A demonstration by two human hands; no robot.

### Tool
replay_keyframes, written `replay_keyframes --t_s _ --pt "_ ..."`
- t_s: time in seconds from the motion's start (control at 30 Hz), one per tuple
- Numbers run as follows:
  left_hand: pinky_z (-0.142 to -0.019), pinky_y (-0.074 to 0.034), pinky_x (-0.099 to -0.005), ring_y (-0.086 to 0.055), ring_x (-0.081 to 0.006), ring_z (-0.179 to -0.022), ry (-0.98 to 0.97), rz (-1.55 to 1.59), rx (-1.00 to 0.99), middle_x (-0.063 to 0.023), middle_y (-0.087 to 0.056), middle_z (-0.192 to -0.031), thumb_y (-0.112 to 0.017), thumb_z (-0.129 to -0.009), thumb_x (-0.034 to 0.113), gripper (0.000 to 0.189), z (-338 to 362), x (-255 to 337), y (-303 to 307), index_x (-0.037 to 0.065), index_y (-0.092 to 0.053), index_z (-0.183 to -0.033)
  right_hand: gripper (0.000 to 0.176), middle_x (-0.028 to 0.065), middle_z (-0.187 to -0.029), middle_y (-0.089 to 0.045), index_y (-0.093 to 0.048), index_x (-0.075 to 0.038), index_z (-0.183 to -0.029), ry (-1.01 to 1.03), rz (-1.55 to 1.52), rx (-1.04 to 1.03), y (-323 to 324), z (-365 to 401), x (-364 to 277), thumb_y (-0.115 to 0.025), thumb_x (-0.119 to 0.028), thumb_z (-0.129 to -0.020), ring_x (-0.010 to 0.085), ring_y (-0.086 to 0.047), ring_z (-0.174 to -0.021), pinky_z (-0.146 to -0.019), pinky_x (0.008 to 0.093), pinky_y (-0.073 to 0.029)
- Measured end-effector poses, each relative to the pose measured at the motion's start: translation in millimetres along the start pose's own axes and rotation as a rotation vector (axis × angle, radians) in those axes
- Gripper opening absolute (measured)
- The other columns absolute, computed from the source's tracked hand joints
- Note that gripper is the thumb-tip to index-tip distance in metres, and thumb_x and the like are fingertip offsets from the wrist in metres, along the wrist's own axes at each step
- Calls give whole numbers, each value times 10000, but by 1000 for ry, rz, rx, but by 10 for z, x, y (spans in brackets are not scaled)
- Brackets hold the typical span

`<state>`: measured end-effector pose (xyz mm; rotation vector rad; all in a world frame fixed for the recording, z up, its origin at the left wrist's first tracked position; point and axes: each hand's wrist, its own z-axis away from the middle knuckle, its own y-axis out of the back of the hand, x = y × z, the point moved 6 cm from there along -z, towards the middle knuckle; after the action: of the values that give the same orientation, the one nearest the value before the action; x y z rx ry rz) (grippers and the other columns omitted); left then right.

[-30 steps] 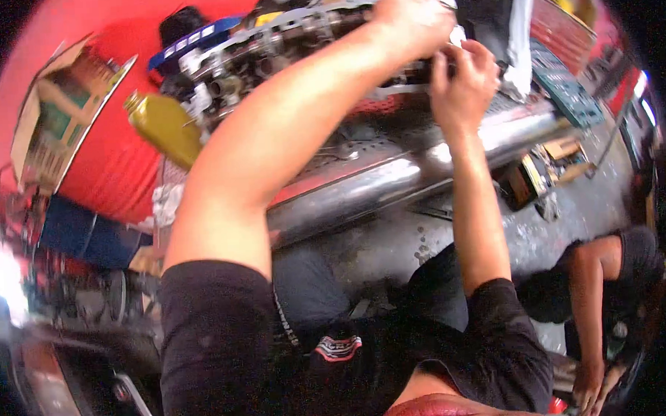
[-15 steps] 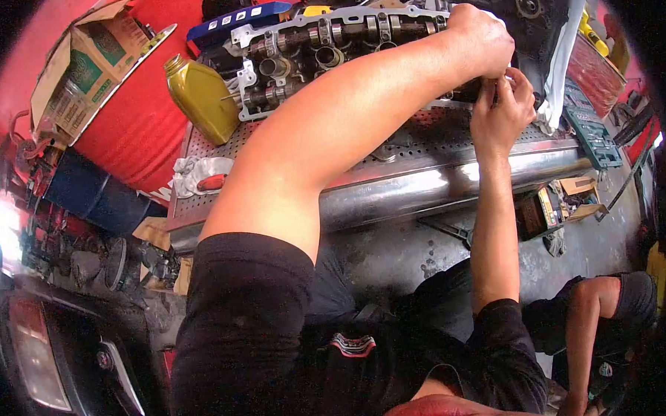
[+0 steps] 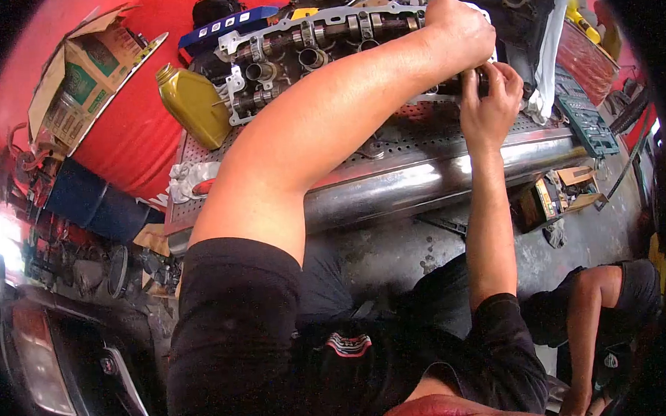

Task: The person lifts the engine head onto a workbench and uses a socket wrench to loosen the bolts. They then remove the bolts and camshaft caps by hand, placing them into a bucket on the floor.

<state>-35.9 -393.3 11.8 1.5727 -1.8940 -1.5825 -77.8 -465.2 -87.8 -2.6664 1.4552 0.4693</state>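
A cylinder head (image 3: 290, 68) with shafts and round bores lies on the perforated metal bench (image 3: 411, 134). At its right end my left hand (image 3: 463, 35) is closed in a fist, back of the hand up, round something I cannot make out. Just below and touching the same end, my right hand (image 3: 490, 104) has its fingers bent and pinched together, their tips at the edge of the head. Whatever lies between those fingertips is too small or hidden to name. My left forearm covers part of the head.
An olive oil bottle (image 3: 195, 106) stands left of the head. A white rag (image 3: 187, 181) lies at the bench's left edge. A green tool case (image 3: 588, 126) sits at the right. Another person's arm (image 3: 584, 331) shows at the lower right. A red drum (image 3: 133, 142) is at the left.
The bench, head and both my hands sit slightly further left in the view. My right hand's fingers have drawn in closer to the head and beneath my left hand.
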Motion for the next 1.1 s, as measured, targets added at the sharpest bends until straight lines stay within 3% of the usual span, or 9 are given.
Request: replay_keyframes --t_s 0.27,0.4,0.47,0.63,0.73,0.77,0.9,1.0,1.1 --pt "-736 -568 -389 -725 -222 -946 -3 24 25 -54 -754 -1010 -672 -780 289 266 -36 -14 -87 177 -784 -993 177 78 -1111 -595 -654 -74 -984 55 13 -101 -35 -91 6 -694 -113 -815 309 -532 -1077 -870 456 -422" --pt "-751 -578 -449 -725 -279 -940 -66 74 395 -164 -739 -969 -659 -797 260 317 1 30 67 41 -698 -1023 128 53 -1094 -614 -673 -82 -928 202 51 -48 50 -82 -63 -691 -99 -802 291 -537 -1062 -877 448 -408" --pt "-730 -562 -459 -699 -377 -891 -81 154 229 -227 -697 -928 -613 -848 160 249 -55 43 92 14 -533 -1034 94 35 -1003 -637 -672 -87 -868 239 8 -21 22 -80 -25 -706 -120 -787 285 -558 -1011 -859 443 -406" --pt "-741 -564 -452 -707 -356 -886 -12 184 290 -237 -701 -900 -603 -851 187 253 -91 -31 35 -12 -582 -1006 138 23 -954 -643 -672 -80 -912 222 -16 4 5 -121 0 -673 -56 -776 274 -562 -996 -853 435 -400" --pt "-791 -568 -475 -705 -330 -969 91 83 137 -158 -729 -1009 -556 -835 239 326 1 -56 35 39 -706 -1044 211 25 -989 -655 -674 -97 -967 234 -64 6 2 -81 36 -672 -33 -766 273 -560 -1015 -876 433 -397" --pt "-787 -578 -439 -714 -335 -952 81 137 169 -217 -722 -968 -632 -803 266 354 8 -86 16 1 -670 -1035 218 25 -993 -657 -674 -104 -972 262 -76 16 14 -65 39 -677 -37 -765 273 -560 -1019 -875 432 -399" --pt "-777 -580 -429 -720 -305 -949 39 102 22 -161 -734 -1002 -626 -807 267 285 -34 -127 -58 53 -744 -952 221 10 -990 -667 -678 -128 -966 180 -174 108 89 -81 -13 -700 -53 -759 271 -564 -1018 -863 424 -407" --pt "-775 -582 -423 -726 -269 -937 15 26 -5 -147 -737 -995 -628 -816 267 245 -19 -92 -75 86 -757 -918 222 1 -985 -671 -674 -131 -966 157 -48 18 11 -86 45 -714 -67 -758 269 -564 -1025 -851 414 -410" --pt "-734 -585 -427 -733 -253 -893 -25 -53 137 -118 -745 -958 -604 -843 260 234 23 -48 24 107 -762 -922 227 5 -990 -673 -665 -132 -968 224 -16 -5 -22 -104 57 -725 -78 -756 264 -559 -1033 -849 414 -408"
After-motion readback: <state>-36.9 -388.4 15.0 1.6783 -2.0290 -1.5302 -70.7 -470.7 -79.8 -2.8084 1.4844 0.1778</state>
